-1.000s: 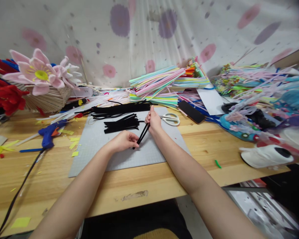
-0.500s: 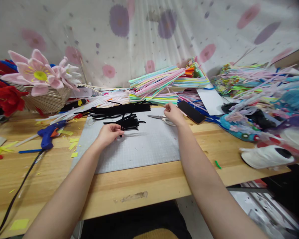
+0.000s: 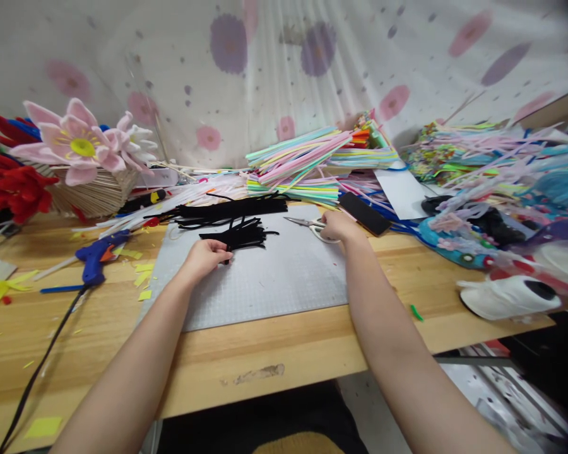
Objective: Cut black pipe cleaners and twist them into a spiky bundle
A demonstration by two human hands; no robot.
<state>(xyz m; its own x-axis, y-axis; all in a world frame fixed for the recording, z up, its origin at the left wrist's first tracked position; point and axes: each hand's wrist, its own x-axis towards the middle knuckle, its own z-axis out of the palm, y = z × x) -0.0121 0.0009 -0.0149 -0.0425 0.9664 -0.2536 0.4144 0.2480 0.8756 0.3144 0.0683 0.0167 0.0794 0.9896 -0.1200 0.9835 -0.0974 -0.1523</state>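
My left hand (image 3: 206, 257) pinches a short black fuzzy stem, apparently a pipe cleaner (image 3: 227, 260), between thumb and fingertips; most of it is hidden by the fingers. Just beyond lies a small pile of short black pipe cleaners (image 3: 243, 234) on the grey cutting mat (image 3: 269, 284). A longer bundle of black pipe cleaners (image 3: 250, 207) rests behind that pile. At the mat's right side, my right hand (image 3: 339, 227) has its fingers closed at the light handles of the scissors (image 3: 307, 222). The scissors lie flat with their blades pointing left.
Stacks of pastel pipe cleaners (image 3: 303, 154) run along the back. A black phone-like slab (image 3: 364, 213) lies beyond my right hand. On the left are a blue glue gun (image 3: 94, 260) with its cord and a pink fuzzy flower (image 3: 78, 145). A white spool (image 3: 508, 297) sits at the right.
My right hand has come down slightly to the right, onto the scissors' handles. My left hand still pinches the black piece in much the same place. The view has shifted a little.
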